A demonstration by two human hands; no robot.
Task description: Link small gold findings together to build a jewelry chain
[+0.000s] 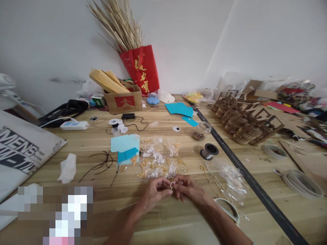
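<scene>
My left hand (156,191) and my right hand (187,189) meet low in the middle of the view, fingers pinched together. Between their fingertips is a small curved string of gold and silver beads (171,185), gripped from both sides. Just beyond the fingers lie loose silver beads (170,170) and gold beads (144,164), spread in small heaps. Thin clear bags with beads (171,148) lie a little farther back. Right of my right hand, gold and silver chains (213,178) are stretched beside a crumpled clear bag (233,180).
A wire spool (209,151) and a jar of dark beads (199,135) stand behind the chains. A tape roll (227,208) lies under my right forearm. Black cords (103,163) and blue cards (125,146) lie left. Wooden models (245,119) stand right; a red bag (143,69) stands behind.
</scene>
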